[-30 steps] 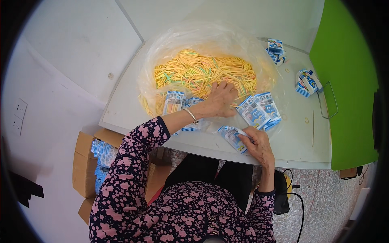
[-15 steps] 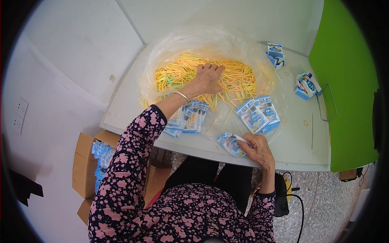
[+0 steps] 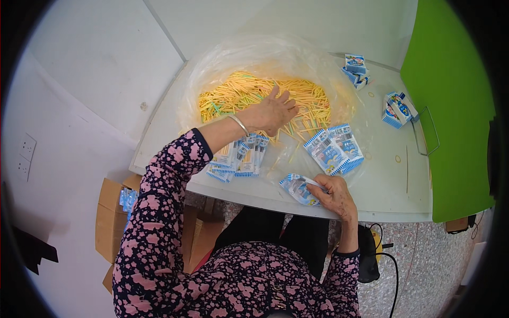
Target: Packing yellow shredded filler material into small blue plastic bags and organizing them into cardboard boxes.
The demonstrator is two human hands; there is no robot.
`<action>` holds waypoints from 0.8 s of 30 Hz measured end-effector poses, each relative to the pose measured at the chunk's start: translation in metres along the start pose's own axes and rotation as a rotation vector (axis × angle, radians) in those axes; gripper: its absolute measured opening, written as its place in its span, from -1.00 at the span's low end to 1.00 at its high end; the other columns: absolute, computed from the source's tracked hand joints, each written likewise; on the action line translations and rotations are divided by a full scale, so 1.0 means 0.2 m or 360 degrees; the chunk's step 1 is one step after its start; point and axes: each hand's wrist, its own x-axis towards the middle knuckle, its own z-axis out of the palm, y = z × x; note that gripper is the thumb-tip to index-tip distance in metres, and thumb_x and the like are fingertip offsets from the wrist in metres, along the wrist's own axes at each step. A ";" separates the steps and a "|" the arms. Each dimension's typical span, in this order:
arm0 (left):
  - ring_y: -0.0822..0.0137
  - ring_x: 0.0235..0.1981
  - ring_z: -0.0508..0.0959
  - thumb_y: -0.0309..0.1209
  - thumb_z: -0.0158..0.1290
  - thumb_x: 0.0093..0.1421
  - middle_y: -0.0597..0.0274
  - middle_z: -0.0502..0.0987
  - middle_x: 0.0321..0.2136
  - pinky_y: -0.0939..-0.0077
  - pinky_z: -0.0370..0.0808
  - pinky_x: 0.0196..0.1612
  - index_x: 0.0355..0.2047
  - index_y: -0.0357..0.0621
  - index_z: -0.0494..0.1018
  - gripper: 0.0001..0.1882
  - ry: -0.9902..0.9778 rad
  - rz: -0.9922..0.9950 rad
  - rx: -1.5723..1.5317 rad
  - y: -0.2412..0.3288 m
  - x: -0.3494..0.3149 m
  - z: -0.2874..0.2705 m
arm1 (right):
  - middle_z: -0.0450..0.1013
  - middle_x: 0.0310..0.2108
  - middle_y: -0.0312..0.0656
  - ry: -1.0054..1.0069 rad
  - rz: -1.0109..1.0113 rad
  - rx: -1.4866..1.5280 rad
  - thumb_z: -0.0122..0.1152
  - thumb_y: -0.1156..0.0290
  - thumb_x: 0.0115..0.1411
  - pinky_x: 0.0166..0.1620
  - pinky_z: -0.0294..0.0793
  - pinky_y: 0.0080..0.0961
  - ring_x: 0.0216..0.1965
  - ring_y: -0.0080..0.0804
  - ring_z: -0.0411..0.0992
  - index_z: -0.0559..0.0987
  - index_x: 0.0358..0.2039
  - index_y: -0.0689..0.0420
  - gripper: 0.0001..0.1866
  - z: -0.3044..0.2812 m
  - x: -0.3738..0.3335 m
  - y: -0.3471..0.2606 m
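Remotely, I monitored a clear plastic bag (image 3: pixel 265 50) that lay open on the white table (image 3: pixel 387 185). Thin, mostly yellow sticks (image 3: pixel 228 93) were heaped inside it. The left hand (image 3: pixel 273 112), with a bracelet (image 3: pixel 239 125) at its wrist, was positioned over the sticks in the bag; its fingers were extended and spread, with no item visible in them. I could not tell whether its underside touched the sticks. The right hand (image 3: pixel 336 197) was located in front of the bag, its thumb and fingers pinching the right end of a blue-and-white packet (image 3: pixel 297 188). Overlapping packets (image 3: pixel 249 164) lay at the bag's near left side; a further packet stack (image 3: pixel 327 153) lay at its near right side. Blue-and-white packages (image 3: pixel 395 112) were situated right of the bag, beside the green panel (image 3: pixel 450 132).
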 end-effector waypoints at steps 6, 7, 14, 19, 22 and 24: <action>0.04 0.24 0.01 -0.43 0.04 -0.09 0.05 0.15 0.13 -0.03 -0.12 0.23 0.12 -0.25 0.12 -0.30 0.0480 0.0168 0.0135 0.01 0.01 0.15 | 0.30 -0.70 -0.11 0.0006 -0.0021 -0.0017 0.18 0.37 0.02 -0.56 0.19 -0.48 -0.69 -0.36 0.23 0.48 -0.57 0.27 -0.80 0.00 -0.01 0.00; 0.04 0.24 0.01 -0.43 0.04 -0.09 0.05 0.15 0.13 -0.03 -0.12 0.23 0.12 -0.25 0.12 -0.30 0.0481 0.0169 0.0134 0.00 0.03 0.15 | 0.31 -0.70 -0.12 -0.0007 -0.0005 -0.0020 0.18 0.37 0.02 -0.56 0.19 -0.48 -0.69 -0.36 0.24 0.48 -0.58 0.27 -0.79 0.00 0.00 0.00; 0.06 0.22 0.05 -0.23 0.23 -0.28 0.08 0.18 0.11 0.01 -0.10 0.24 0.08 -0.26 0.15 -0.12 0.0326 0.0243 0.0257 0.00 0.09 0.07 | 0.38 -0.65 -0.07 -0.0028 0.0030 -0.0065 0.19 0.34 0.01 -0.53 0.27 -0.37 -0.62 -0.14 0.35 0.51 -0.58 0.22 -0.80 -0.01 0.00 -0.02; 0.08 0.20 0.10 -0.17 0.27 -0.34 0.02 0.22 0.06 0.02 -0.11 0.24 0.02 -0.31 0.19 -0.10 0.0443 0.0341 0.0252 0.05 0.10 0.11 | 0.30 -0.71 -0.13 -0.0014 0.0001 -0.0028 0.19 0.36 0.02 -0.56 0.19 -0.49 -0.68 -0.39 0.24 0.47 -0.59 0.27 -0.77 0.00 0.01 0.00; 0.14 0.07 0.25 -0.22 0.19 -0.23 0.03 0.33 -0.11 0.07 0.01 0.19 -0.06 -0.34 0.24 -0.28 0.0567 0.0382 0.0422 0.07 0.11 0.15 | 0.29 -0.72 -0.13 -0.0006 0.0000 -0.0014 0.19 0.35 0.02 -0.57 0.18 -0.49 -0.69 -0.39 0.23 0.46 -0.60 0.27 -0.77 -0.01 0.00 -0.02; 0.21 -0.11 0.34 -0.33 0.06 -0.11 0.12 0.38 -0.29 0.18 0.16 0.07 -0.17 -0.34 0.29 -0.51 0.0991 0.0327 0.0519 0.07 0.12 0.23 | 0.29 -0.72 -0.13 0.0006 -0.0012 0.0012 0.19 0.35 0.03 -0.57 0.18 -0.49 -0.69 -0.39 0.23 0.46 -0.60 0.27 -0.77 0.00 0.01 -0.02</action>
